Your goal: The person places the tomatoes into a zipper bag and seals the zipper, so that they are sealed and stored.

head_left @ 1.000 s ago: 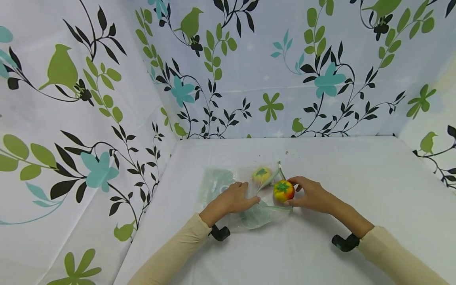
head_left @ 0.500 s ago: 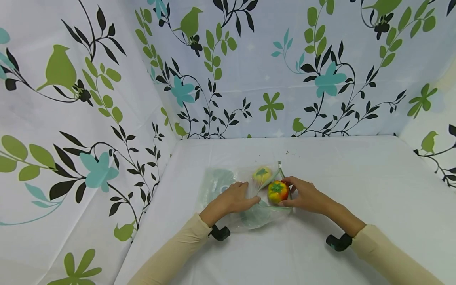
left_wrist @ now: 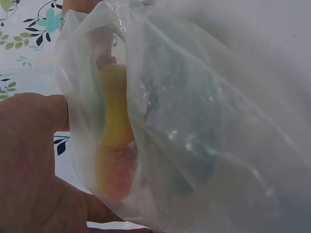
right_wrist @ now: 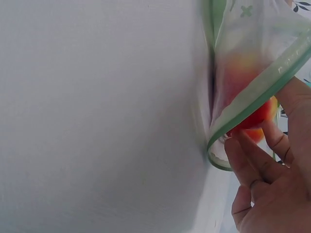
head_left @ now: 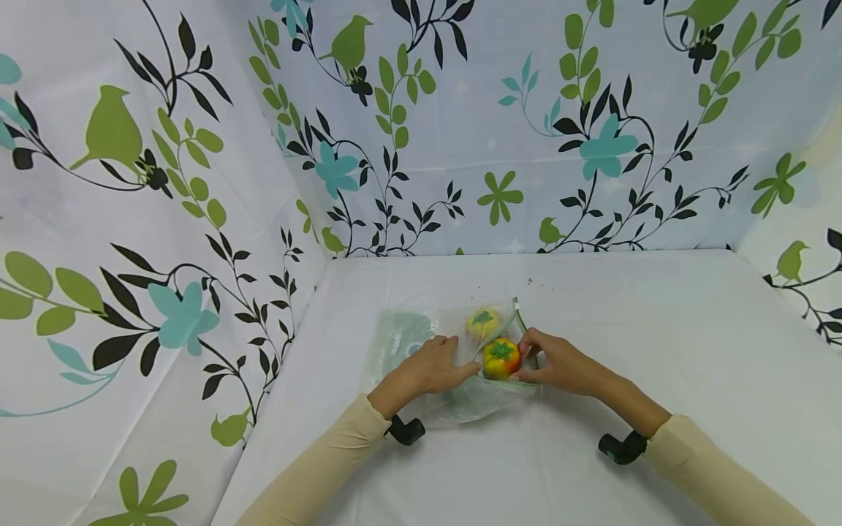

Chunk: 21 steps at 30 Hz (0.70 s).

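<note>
The right hand has its grip curled round a red-and-yellow toy tomato with a green leafy top, thumb on the near side and fingers wrapped over the far side; the tomato sits at the mouth of a clear zip-lock bag, its red flank showing just under the bag's green zip edge in the right wrist view. Just to the left of that grip, the left hand lies on the bag, its grip pinching the upper sheet of plastic near the opening and holding the mouth apart, fingertips almost touching the tomato; in the left wrist view the plastic bunches against the thumb. Just beyond both grips, inside the bag, lies a yellow toy fruit with a green top, close behind the tomato. The bag rests flat on the white table, and farther back stand walls of cloth printed with birds and leaves.
</note>
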Tool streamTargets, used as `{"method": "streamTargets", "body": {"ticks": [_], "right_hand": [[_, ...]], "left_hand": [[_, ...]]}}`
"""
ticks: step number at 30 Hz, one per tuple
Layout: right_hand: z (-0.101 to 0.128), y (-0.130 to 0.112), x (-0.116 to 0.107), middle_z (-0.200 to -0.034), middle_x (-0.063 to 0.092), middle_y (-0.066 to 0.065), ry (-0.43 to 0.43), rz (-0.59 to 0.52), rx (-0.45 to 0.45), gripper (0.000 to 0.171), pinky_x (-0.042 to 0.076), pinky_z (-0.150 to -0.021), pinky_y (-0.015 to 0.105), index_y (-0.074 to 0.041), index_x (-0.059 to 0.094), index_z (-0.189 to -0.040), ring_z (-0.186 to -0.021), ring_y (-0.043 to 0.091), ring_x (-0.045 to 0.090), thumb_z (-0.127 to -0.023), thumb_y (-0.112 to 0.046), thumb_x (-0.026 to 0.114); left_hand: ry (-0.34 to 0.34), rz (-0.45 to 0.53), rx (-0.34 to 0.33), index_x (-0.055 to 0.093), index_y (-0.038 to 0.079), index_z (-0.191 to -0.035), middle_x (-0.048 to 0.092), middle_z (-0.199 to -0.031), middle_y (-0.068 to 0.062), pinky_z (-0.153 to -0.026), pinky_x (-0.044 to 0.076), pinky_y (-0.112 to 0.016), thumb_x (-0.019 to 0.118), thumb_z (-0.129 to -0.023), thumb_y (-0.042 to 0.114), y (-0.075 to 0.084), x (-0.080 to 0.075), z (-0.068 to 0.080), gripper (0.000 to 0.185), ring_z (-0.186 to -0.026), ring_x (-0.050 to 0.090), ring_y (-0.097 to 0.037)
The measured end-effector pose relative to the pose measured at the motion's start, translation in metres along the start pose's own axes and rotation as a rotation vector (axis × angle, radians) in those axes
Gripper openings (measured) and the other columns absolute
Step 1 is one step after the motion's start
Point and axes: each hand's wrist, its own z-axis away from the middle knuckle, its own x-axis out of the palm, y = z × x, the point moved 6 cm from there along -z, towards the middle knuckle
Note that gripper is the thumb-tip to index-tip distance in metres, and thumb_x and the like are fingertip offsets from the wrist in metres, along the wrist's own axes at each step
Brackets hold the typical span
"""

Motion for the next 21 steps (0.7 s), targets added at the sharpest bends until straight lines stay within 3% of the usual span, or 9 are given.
{"method": "streamTargets", "body": {"ticks": [8,21], "right_hand": [[-0.001,0.0007,0.0078,-0.104,0.062,0.004,-0.005,-0.056,-0.022,0.037,0.051,-0.086,0.044,-0.009,0.059,-0.108,-0.098,0.023,0.06,-0.089,-0.035,0.078],[0.0015,-0.003,0.0097,-0.105,0.067,-0.011,-0.014,-0.039,0.005,0.022,0.048,-0.084,0.045,-0.021,0.07,-0.114,-0.099,0.014,0.06,-0.098,-0.035,0.066]], "left_hand": [[-0.003,0.021,0.004,0.037,0.002,-0.154,0.04,-0.152,-0.018,-0.109,0.036,-0.045,0.041,-0.092,0.068,-0.0014,0.0019,-0.0007,0.09,-0.137,0.041,-0.032],[-0.009,0.084,-0.001,0.036,0.003,-0.154,0.039,-0.153,-0.018,-0.108,0.035,-0.047,0.031,-0.091,0.078,-0.0054,0.0,-0.0015,0.098,-0.138,0.039,-0.033]]}}
